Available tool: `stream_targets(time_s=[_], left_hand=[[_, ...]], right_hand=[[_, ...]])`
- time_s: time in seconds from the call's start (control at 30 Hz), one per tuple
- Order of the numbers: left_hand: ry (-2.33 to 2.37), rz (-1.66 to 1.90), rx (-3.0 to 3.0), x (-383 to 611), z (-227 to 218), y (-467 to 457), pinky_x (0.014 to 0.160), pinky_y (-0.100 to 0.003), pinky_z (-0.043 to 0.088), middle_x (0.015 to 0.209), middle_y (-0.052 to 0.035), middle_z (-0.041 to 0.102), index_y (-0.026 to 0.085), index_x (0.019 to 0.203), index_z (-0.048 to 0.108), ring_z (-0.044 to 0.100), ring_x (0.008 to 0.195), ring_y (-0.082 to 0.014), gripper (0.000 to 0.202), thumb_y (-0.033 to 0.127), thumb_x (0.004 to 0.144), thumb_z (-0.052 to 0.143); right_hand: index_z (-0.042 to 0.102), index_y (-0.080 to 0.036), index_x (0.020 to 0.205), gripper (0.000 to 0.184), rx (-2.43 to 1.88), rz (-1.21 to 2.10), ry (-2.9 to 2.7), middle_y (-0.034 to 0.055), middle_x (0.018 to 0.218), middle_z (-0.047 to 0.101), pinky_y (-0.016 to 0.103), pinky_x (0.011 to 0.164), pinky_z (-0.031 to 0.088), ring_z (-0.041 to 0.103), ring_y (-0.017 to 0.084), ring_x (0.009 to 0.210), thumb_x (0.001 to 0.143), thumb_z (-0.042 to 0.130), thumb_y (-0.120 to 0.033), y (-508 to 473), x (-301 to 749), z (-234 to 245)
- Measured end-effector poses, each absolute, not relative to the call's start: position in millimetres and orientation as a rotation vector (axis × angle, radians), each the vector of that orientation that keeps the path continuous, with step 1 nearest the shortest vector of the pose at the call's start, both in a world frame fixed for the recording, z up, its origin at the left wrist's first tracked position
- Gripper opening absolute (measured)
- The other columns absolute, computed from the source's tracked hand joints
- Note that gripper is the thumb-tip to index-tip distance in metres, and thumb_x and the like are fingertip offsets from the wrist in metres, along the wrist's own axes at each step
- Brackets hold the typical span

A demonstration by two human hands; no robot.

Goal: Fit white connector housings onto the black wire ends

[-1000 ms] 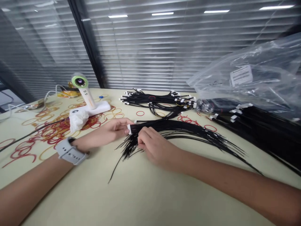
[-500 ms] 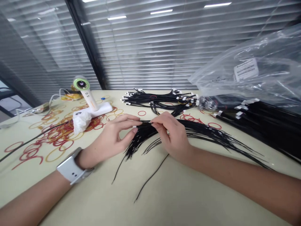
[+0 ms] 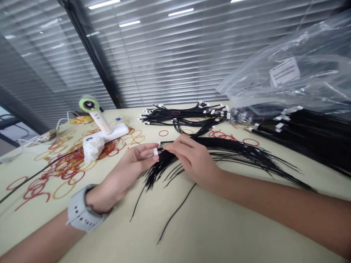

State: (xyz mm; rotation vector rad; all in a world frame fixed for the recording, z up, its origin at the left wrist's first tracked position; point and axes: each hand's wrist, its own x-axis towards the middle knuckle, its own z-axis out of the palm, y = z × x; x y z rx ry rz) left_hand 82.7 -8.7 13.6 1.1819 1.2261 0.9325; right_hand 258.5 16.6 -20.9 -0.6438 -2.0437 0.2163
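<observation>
The left hand (image 3: 128, 170) has closed on a white plastic connector (image 3: 155, 151). The right hand (image 3: 193, 160) pinches the thin black wire bundle (image 3: 236, 153) just beside it.

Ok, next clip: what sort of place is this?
Probably a wire-harness assembly workspace: bundles of black wires with white connectors are laid out, beside a labelled plastic bag and scattered rubber bands.

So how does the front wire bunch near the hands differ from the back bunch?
The front bunch fans out long and loose, its connectors mostly out of sight; the back bunch lies in a tighter tangle with many white connectors showing. Both are thin black wires.
</observation>
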Motion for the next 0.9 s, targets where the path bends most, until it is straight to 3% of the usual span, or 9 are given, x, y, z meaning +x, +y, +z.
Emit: stream_targets(time_s=[0.1, 0.2, 0.37, 0.6, 0.9], left_hand=[[1.196, 0.832, 1.248, 84, 12, -9, 0.069, -0.014, 0.041, 0.092, -0.0018, 0.058, 0.017, 0.098, 0.053, 0.051, 0.079, -0.0081, 0.027, 0.017, 0.073, 0.065], [1.188, 0.841, 1.255, 84, 10, -8, 0.062, -0.013, 0.039, 0.082, 0.0001, 0.056, 0.018, 0.088, 0.051, 0.050, 0.073, -0.0076, 0.018, 0.016, 0.074, 0.062], [1.225, 0.919, 1.197, 83, 8, -8, 0.059, -0.013, 0.036, 0.080, 0.0021, 0.052, 0.022, 0.093, 0.041, 0.047, 0.068, -0.0066, 0.025, 0.011, 0.076, 0.057], [1.115, 0.937, 1.412, 87, 3, -5, 0.057, -0.013, 0.033, 0.068, 0.0035, 0.042, 0.016, 0.079, 0.038, 0.041, 0.063, -0.0061, 0.021, 0.002, 0.074, 0.052], [1.142, 0.954, 1.534, 88, 4, -4, 0.054, -0.014, 0.032, 0.063, 0.0044, 0.039, 0.015, 0.071, 0.034, 0.037, 0.059, -0.0052, 0.023, 0.006, 0.076, 0.054]], right_hand=[[0.057, -0.014, 0.089, 0.015, -0.753, 0.288, -2.044, 0.0012, 0.077, 0.055, 0.021, 0.068, 0.039, 0.050, 0.008, 0.072, 0.086, 0.043, -0.018, 18, 257, -21], [0.055, -0.013, 0.076, 0.015, -0.822, 0.316, -2.037, 0.0010, 0.074, 0.055, 0.021, 0.066, 0.037, 0.049, 0.008, 0.069, 0.085, 0.044, -0.018, 19, 256, -21], [0.052, -0.014, 0.076, 0.012, -0.952, 0.346, -2.055, 0.0009, 0.076, 0.053, 0.022, 0.059, 0.033, 0.045, 0.008, 0.065, 0.082, 0.042, -0.017, 18, 258, -23], [0.052, -0.013, 0.075, 0.013, -1.019, 0.202, -2.153, 0.0026, 0.076, 0.055, 0.024, 0.059, 0.032, 0.046, 0.010, 0.064, 0.080, 0.042, -0.019, 16, 258, -24], [0.054, -0.013, 0.074, 0.015, -1.025, 0.219, -2.129, 0.0022, 0.074, 0.058, 0.023, 0.059, 0.034, 0.049, 0.010, 0.063, 0.080, 0.043, -0.022, 16, 258, -23]])
